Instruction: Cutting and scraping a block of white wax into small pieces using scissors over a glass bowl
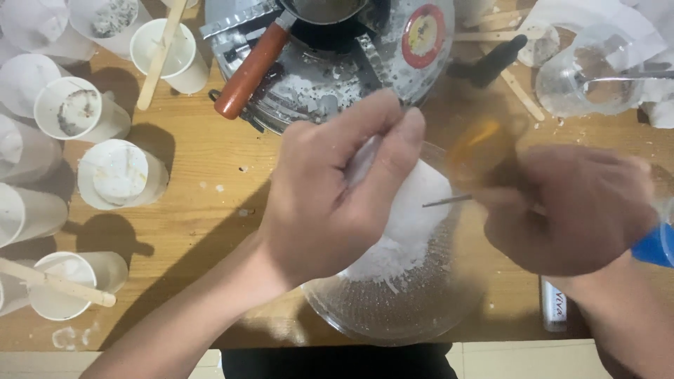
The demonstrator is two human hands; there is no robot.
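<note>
Over the glass bowl at the near edge, left hand has fingers pinched together on something pale, right above the white flake pile. Right hand, blurry, grips a thin metal stick pointing left at the pile.

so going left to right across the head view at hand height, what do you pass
white paper cup with a pale disc inside → left hand → clear glass bowl of white flakes → blurred right hand → blue object at the frame edge

A clear glass bowl sits upright at the desk's near edge, half filled with heaped white flakes.
</note>
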